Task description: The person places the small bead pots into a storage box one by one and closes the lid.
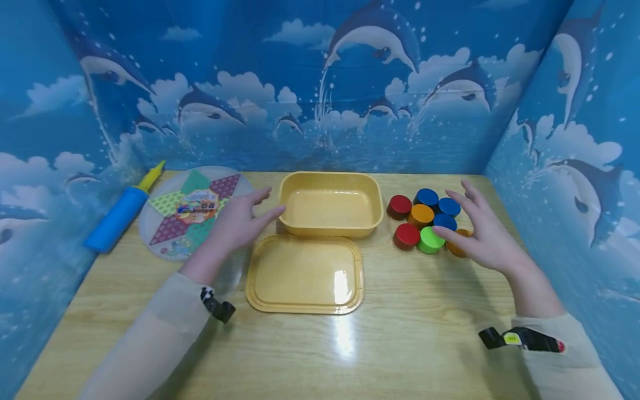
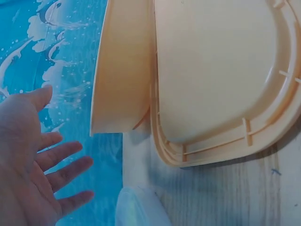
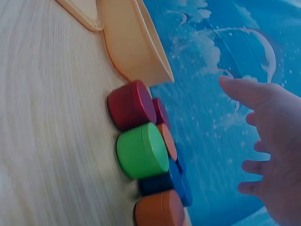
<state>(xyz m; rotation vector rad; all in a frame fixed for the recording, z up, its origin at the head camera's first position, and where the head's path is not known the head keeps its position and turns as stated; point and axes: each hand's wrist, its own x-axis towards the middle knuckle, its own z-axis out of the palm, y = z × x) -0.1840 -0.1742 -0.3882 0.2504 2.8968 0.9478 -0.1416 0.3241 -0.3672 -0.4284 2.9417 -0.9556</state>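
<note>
Hands (image 1: 239,222) (image 1: 487,236) flank a smooth tub (image 1: 330,228) (round-cornered); glossy cylinders (image 1: 421,215) cluster.

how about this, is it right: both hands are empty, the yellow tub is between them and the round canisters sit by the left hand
Not quite: the round canisters sit by the right hand, not the left hand, as the head view shows. Both hands are empty and the yellow tub is between them.

At eight o'clock I'm seeing an off-white left sleeve (image 1: 150,333) wearing a boxy black wrist camera (image 1: 223,311) on a white-flecked strap (image 1: 206,294); at four, a matching right sleeve (image 1: 570,375) is bearing a black band (image 1: 539,339), yellow-green label (image 1: 511,338) and red tip (image 1: 561,346).
</note>
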